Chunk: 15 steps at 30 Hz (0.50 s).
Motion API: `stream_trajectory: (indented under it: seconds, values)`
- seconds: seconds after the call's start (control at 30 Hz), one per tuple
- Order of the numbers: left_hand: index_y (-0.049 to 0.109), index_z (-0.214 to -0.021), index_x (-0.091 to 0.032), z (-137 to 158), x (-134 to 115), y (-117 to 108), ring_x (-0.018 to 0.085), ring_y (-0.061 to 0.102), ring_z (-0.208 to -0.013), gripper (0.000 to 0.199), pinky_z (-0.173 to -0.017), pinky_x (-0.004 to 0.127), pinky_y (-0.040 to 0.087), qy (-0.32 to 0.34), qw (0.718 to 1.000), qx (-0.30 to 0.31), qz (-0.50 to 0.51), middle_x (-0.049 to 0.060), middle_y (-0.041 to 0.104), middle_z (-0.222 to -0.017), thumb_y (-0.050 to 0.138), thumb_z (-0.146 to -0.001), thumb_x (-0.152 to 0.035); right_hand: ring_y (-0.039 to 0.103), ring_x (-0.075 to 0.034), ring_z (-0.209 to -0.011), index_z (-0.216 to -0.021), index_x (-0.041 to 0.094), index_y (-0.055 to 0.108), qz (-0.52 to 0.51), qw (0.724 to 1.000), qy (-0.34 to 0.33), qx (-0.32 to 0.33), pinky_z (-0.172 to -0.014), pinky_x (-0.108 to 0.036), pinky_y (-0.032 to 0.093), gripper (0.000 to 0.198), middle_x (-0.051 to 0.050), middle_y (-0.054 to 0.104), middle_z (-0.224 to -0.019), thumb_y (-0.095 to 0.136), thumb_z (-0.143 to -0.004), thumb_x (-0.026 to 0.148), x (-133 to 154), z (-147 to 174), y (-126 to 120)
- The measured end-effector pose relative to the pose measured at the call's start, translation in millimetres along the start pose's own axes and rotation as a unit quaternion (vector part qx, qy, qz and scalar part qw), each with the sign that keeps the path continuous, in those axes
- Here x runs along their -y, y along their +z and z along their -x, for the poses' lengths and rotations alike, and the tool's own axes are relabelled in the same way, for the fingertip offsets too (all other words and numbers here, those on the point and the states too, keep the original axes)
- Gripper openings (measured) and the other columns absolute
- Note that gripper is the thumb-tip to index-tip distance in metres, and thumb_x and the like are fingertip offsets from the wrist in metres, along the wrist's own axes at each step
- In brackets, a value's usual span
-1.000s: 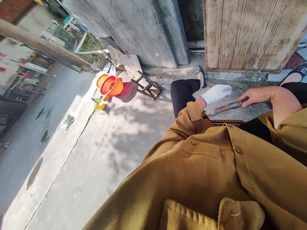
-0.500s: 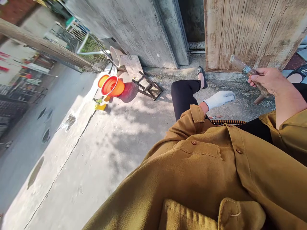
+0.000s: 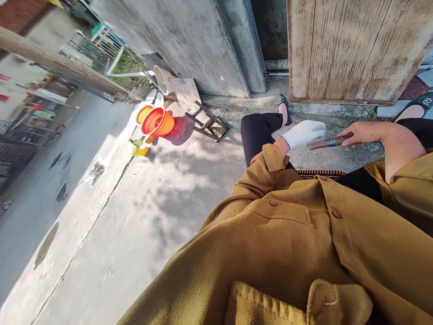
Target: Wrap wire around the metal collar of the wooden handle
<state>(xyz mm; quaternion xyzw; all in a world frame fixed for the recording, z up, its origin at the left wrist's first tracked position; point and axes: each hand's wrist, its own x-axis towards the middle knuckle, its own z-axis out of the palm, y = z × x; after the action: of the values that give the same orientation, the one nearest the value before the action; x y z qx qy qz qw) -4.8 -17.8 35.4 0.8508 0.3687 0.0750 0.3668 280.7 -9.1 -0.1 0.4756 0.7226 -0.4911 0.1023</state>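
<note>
My left hand (image 3: 305, 133), in a white glove, is closed at the left tip of a brown wooden stick (image 3: 318, 144). The earlier picture shows a thin wire strand running from this glove; now I cannot make the strand out. My bare right hand (image 3: 363, 133) grips the stick from the right, thumb and fingers around it. Silvery wire (image 3: 332, 141) is wound round the stick just ahead of the right fingers. The stick lies nearly level, its other end hidden under my right hand.
A striped woven edge (image 3: 321, 173) shows at my lap. Wooden boards (image 3: 341, 54) stand against the doorway ahead. To the left on the concrete are a small wooden stool (image 3: 211, 122), orange buckets (image 3: 161, 122), a yellow object (image 3: 140, 151) and a pale bucket (image 3: 163, 80).
My right hand has lowered the stick and swung it from steeply tilted to nearly level, its tip now beside the glove. My left hand has shifted slightly left and up.
</note>
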Motion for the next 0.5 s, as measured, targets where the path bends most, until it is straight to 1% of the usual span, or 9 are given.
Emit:
stream_trajectory:
  seconds: [0.07,0.1,0.2,0.3,0.33,0.37,0.4,0.43,0.5]
  values:
    - [0.083,-0.114,-0.013,-3,2,-6,0.025,0.075,-0.115,0.037,-0.112,0.035,0.055,0.007,1.0,-0.005,0.01,0.009,0.084,-0.115,0.053,-0.108,-0.033,0.066,-0.024,-0.079,-0.137,0.027,0.091,-0.063,0.995,-0.049,0.053,-0.081,-0.041,0.053,0.073,-0.003,0.076,-0.081,0.087,-0.076,0.068,5,8,1]
    - [0.083,-0.118,-0.013,-5,2,-9,0.026,0.075,-0.119,0.039,-0.114,0.036,0.055,0.009,1.0,-0.011,0.018,0.01,0.084,-0.119,0.053,-0.108,-0.035,0.065,-0.024,-0.079,-0.137,0.027,0.091,-0.084,0.992,-0.065,0.06,-0.08,-0.041,0.054,0.075,-0.004,0.078,-0.084,0.089,-0.075,0.068,8,13,1]
    - [0.081,-0.123,-0.011,-10,4,-9,0.027,0.074,-0.124,0.043,-0.118,0.038,0.054,0.002,0.998,-0.029,0.051,0.012,0.084,-0.123,0.052,-0.112,-0.04,0.066,-0.024,-0.08,-0.133,0.028,0.092,-0.118,0.989,-0.083,0.034,-0.078,-0.041,0.056,0.072,-0.005,0.08,-0.088,0.09,-0.074,0.067,14,27,-4]
    - [0.079,-0.116,-0.011,-14,6,0,0.024,0.073,-0.117,0.037,-0.115,0.037,0.055,-0.004,0.996,-0.037,0.087,0.012,0.082,-0.117,0.055,-0.113,-0.039,0.066,-0.024,-0.079,-0.122,0.029,0.093,-0.15,0.986,-0.073,-0.002,-0.071,-0.04,0.058,0.062,-0.004,0.08,-0.086,0.094,-0.071,0.063,14,36,-7]
    - [0.078,-0.113,-0.011,-14,7,5,0.023,0.072,-0.11,0.034,-0.111,0.037,0.056,-0.009,0.994,-0.038,0.103,0.012,0.081,-0.111,0.056,-0.114,-0.038,0.065,-0.024,-0.078,-0.118,0.029,0.093,-0.17,0.982,-0.074,-0.026,-0.069,-0.039,0.058,0.058,-0.004,0.079,-0.086,0.097,-0.069,0.06,14,38,-8]
    - [0.076,-0.109,-0.012,-14,8,10,0.021,0.07,-0.102,0.033,-0.106,0.036,0.057,-0.016,0.992,-0.039,0.122,0.011,0.079,-0.103,0.056,-0.114,-0.038,0.065,-0.023,-0.078,-0.113,0.028,0.092,-0.2,0.974,-0.082,-0.065,-0.068,-0.038,0.058,0.055,-0.004,0.079,-0.086,0.099,-0.067,0.058,14,38,-8]
    - [0.075,-0.107,-0.013,-13,9,15,0.02,0.067,-0.093,0.033,-0.099,0.036,0.058,-0.027,0.988,-0.039,0.144,0.009,0.076,-0.095,0.055,-0.115,-0.039,0.064,-0.022,-0.078,-0.109,0.027,0.091,-0.237,0.96,-0.098,-0.115,-0.067,-0.037,0.058,0.052,-0.004,0.078,-0.087,0.1,-0.067,0.055,15,38,-7]
    - [0.073,-0.104,-0.015,-10,9,19,0.018,0.064,-0.084,0.035,-0.092,0.036,0.058,-0.036,0.985,-0.041,0.166,0.007,0.072,-0.086,0.054,-0.116,-0.042,0.063,-0.021,-0.078,-0.105,0.025,0.088,-0.278,0.937,-0.119,-0.174,-0.068,-0.036,0.058,0.048,-0.004,0.078,-0.088,0.101,-0.068,0.053,16,36,-7]
    - [0.07,-0.101,-0.017,-4,9,24,0.016,0.058,-0.073,0.038,-0.081,0.034,0.055,-0.044,0.977,-0.044,0.205,0.002,0.064,-0.077,0.055,-0.116,-0.048,0.061,-0.018,-0.076,-0.096,0.022,0.082,-0.354,0.874,-0.157,-0.293,-0.07,-0.035,0.058,0.039,-0.005,0.075,-0.089,0.099,-0.074,0.049,16,32,-8]
